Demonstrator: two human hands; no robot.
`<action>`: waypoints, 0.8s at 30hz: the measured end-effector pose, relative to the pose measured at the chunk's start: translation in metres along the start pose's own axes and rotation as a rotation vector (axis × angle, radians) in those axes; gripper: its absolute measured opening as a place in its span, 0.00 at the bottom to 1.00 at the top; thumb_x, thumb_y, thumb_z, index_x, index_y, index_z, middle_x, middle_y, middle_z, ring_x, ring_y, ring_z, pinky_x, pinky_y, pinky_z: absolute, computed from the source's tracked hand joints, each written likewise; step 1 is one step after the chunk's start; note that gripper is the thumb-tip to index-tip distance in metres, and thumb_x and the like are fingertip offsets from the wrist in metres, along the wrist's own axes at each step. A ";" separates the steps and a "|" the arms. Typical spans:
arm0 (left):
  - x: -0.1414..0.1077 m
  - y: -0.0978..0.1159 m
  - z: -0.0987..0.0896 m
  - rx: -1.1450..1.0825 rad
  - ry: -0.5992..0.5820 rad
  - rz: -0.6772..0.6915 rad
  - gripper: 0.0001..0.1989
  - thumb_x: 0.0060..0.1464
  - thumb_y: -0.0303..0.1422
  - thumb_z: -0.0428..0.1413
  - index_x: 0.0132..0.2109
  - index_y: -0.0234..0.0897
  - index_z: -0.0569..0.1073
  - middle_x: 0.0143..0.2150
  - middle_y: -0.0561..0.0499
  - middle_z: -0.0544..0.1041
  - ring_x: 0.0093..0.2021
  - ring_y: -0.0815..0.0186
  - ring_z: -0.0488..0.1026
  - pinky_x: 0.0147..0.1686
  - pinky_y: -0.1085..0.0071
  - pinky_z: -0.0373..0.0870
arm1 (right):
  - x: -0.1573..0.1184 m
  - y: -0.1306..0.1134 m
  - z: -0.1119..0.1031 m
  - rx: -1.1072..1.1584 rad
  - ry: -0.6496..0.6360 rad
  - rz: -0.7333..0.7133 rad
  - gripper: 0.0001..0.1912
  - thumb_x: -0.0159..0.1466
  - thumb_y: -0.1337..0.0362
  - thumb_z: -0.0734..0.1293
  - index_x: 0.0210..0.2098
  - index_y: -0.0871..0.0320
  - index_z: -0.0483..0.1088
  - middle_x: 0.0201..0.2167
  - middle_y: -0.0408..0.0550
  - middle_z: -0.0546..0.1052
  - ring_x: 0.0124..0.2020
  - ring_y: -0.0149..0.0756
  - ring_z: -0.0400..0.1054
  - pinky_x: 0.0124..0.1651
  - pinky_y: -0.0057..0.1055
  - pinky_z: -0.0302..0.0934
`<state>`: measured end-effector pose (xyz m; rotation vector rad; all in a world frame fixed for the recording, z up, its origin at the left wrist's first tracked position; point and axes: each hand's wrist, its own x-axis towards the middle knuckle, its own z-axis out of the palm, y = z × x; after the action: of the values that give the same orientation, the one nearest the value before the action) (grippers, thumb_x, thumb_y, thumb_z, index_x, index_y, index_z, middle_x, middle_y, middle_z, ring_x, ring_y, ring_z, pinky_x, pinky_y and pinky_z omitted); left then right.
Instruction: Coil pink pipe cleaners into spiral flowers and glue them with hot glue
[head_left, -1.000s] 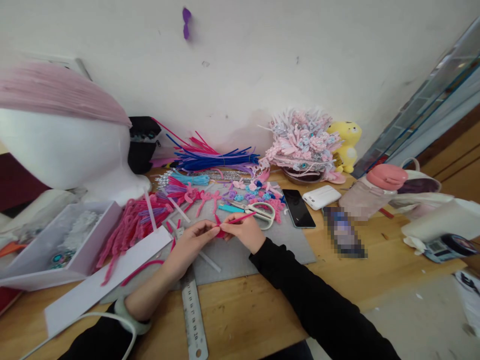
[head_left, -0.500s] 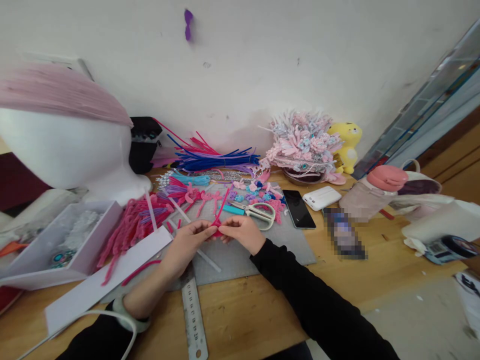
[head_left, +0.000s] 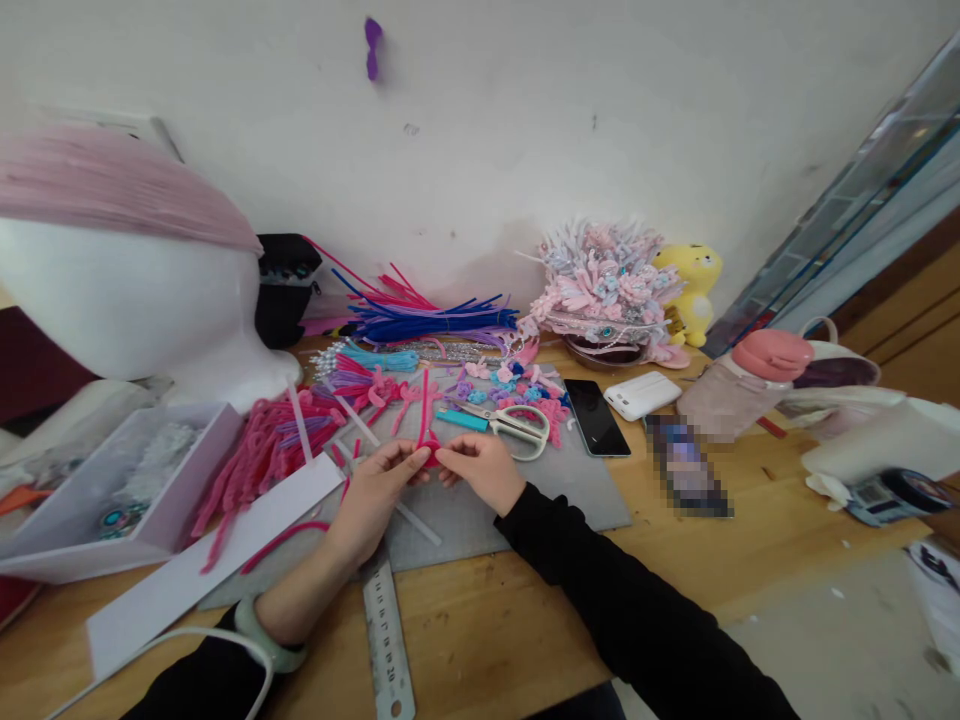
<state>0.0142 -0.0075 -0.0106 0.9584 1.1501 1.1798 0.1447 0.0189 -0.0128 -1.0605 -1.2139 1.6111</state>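
Between my fingertips is a bright pink pipe cleaner (head_left: 425, 405), looped where I pinch it, with one long end standing up. My left hand (head_left: 380, 487) is closed on its left side, thumb against forefinger. From the other side my right hand (head_left: 480, 468) pinches the same pipe cleaner. Just beyond the right hand lie scissors (head_left: 525, 430) with cream handles and a turquoise strip (head_left: 462, 419). Under both hands is a grey cutting mat (head_left: 555, 505). A steel ruler (head_left: 386, 630) lies below my left hand.
Pink pipe cleaners (head_left: 259, 445) and a white box (head_left: 161, 500) lie left, near a white mannequin head (head_left: 150, 290). Blue pipe cleaners (head_left: 427, 322) lie along the wall. A flowered headpiece (head_left: 607, 290), phone (head_left: 596, 418), power bank (head_left: 643, 395) and pink-lidded bottle (head_left: 739, 385) stand rightward.
The pipe cleaner's long end has swung from leaning right to nearly upright, and the looped part shows more between my fingers. Both hands keep their pinch in nearly the same place.
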 end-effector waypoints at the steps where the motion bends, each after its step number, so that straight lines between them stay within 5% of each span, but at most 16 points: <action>1: 0.000 0.000 0.001 -0.058 -0.011 -0.025 0.09 0.41 0.36 0.58 0.28 0.33 0.70 0.24 0.56 0.70 0.26 0.73 0.66 0.30 0.77 0.62 | 0.000 0.001 0.000 -0.002 0.005 -0.007 0.09 0.45 0.62 0.67 0.19 0.61 0.66 0.13 0.39 0.68 0.16 0.27 0.63 0.22 0.26 0.60; 5: 0.000 -0.001 0.000 -0.171 0.006 -0.117 0.09 0.39 0.34 0.60 0.27 0.32 0.71 0.24 0.53 0.73 0.28 0.71 0.69 0.33 0.75 0.64 | -0.001 0.003 0.001 -0.028 0.012 -0.017 0.07 0.46 0.63 0.66 0.20 0.61 0.66 0.14 0.38 0.68 0.16 0.26 0.62 0.22 0.25 0.60; 14: 0.006 0.007 -0.010 -0.016 -0.008 -0.108 0.10 0.35 0.36 0.61 0.26 0.34 0.74 0.20 0.53 0.74 0.24 0.71 0.69 0.28 0.76 0.64 | 0.000 0.000 -0.004 -0.180 -0.060 -0.056 0.06 0.49 0.65 0.64 0.20 0.62 0.65 0.13 0.39 0.67 0.14 0.25 0.61 0.20 0.24 0.59; 24: 0.006 0.011 -0.009 0.083 -0.101 -0.194 0.10 0.33 0.36 0.61 0.26 0.33 0.73 0.23 0.52 0.75 0.24 0.69 0.70 0.29 0.74 0.66 | 0.001 -0.008 -0.010 -0.079 -0.204 0.102 0.11 0.45 0.61 0.68 0.18 0.63 0.65 0.12 0.40 0.68 0.14 0.26 0.62 0.21 0.26 0.59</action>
<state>0.0032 -0.0004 -0.0025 0.9360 1.1901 0.9252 0.1548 0.0244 -0.0067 -1.0408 -1.3873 1.7976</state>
